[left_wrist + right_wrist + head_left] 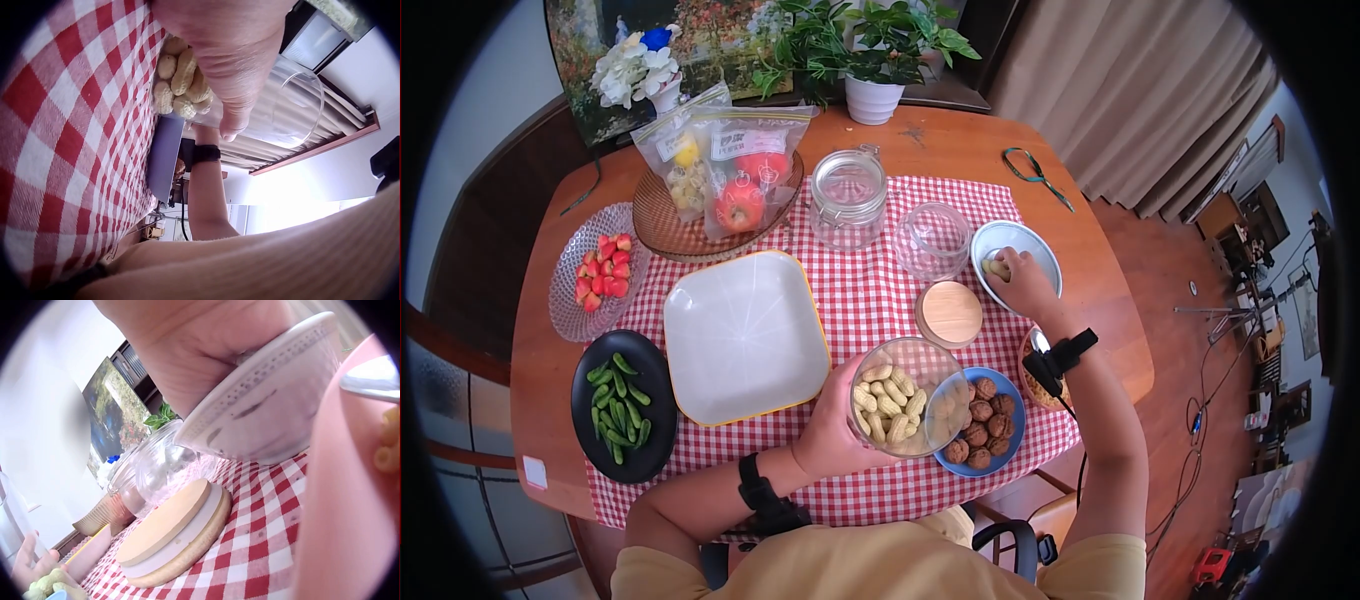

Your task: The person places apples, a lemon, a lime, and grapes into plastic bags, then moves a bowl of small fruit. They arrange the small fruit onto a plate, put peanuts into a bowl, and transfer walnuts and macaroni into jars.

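Observation:
My left hand (pixel 837 425) grips a clear glass jar (pixel 945 385) part-filled with peanuts in their shells (pixel 889 402), just left of the walnuts. In the left wrist view the thumb lies along the jar's wall, with peanuts (pixel 183 72) showing through the glass. My right hand (pixel 1030 285) reaches into a white bowl (pixel 1048 248) at the right, its fingers curled at a few pale peanuts (pixel 997 268) there. From the right wrist, the bowl's patterned wall (pixel 262 406) hides the fingertips.
Walnuts fill a blue bowl (pixel 1018 440); a pink bowl (pixel 337 487) holds tube pasta and a spoon. Around stand a wooden lid (pixel 950 314), glass jars (pixel 847 205), a square white dish (pixel 745 335), cucumbers on a black plate (pixel 662 455), strawberries (pixel 605 270), and bagged fruit (pixel 740 205).

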